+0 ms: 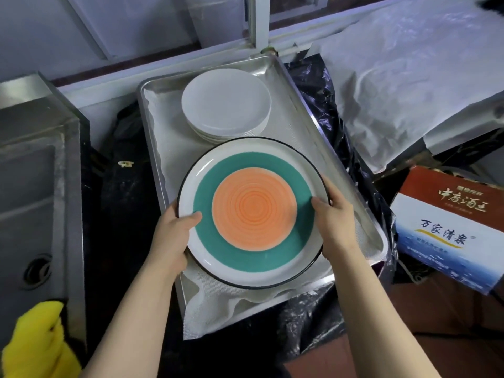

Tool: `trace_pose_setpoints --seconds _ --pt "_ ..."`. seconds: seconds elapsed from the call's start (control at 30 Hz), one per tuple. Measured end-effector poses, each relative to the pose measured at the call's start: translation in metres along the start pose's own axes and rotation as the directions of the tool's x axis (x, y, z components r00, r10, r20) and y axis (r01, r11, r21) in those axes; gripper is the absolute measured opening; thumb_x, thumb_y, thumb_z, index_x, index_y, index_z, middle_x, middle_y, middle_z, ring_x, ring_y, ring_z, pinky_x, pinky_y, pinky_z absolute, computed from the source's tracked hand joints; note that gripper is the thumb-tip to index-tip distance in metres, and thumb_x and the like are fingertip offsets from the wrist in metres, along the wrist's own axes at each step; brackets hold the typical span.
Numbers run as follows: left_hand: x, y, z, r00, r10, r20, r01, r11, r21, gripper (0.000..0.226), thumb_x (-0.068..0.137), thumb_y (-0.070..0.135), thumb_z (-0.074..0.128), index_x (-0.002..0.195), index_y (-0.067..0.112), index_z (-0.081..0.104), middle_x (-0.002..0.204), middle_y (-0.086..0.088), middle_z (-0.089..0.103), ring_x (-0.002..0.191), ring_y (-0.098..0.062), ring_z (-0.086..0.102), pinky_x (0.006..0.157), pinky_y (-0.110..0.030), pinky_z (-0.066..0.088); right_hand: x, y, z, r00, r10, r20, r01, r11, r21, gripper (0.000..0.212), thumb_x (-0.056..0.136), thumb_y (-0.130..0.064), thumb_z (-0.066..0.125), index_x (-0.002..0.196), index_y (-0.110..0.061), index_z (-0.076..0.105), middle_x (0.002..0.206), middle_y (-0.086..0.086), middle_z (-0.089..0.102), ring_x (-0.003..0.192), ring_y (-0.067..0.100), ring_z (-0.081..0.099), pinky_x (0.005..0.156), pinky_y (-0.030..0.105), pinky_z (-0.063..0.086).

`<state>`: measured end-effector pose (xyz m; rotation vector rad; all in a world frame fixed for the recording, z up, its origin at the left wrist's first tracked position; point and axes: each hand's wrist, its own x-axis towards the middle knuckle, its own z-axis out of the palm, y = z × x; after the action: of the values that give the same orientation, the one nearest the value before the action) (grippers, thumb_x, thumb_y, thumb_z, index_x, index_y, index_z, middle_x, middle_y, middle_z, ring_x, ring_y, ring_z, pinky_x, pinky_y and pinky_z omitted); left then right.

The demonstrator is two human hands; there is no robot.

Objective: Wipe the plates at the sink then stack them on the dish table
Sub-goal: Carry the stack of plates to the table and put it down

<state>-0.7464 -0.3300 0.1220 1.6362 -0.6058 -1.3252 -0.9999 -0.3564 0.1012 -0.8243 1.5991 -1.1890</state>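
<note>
Your left hand [174,236] and right hand [334,214] grip opposite rims of a round white plate with teal ring and orange centre [253,211], thumbs curled over its face. You hold it above the cloth-lined metal tray [351,159], just before a stack of plain white plates [226,102].

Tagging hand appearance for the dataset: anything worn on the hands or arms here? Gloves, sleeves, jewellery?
Nothing worn that shows. The left hand and right hand are bare: no gloves, rings, watch or bands. Both forearms are uncovered right down to the frame edge, so no sleeve is in view.
</note>
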Motion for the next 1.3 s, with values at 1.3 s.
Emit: trace_pose_setpoints --seconds 1.3 --pt "-0.555 -0.195 0.028 -0.374 -0.354 0.857 -0.559 0.824 0.096 0.079 0.081 -0.014 0.052 0.115 0.057 0.048 0.12 0.016 0.063 0.107 -0.014 0.064 0.089 -0.036 0.053 -0.807 0.138 -0.148 -0.209 0.258 -0.943 0.274 0.941 0.197 0.06 0.067 0.0 0.051 0.106 -0.045 0.051 0.118 -0.004 0.054 0.105 0.019 0.052 0.077 0.035 0.047"
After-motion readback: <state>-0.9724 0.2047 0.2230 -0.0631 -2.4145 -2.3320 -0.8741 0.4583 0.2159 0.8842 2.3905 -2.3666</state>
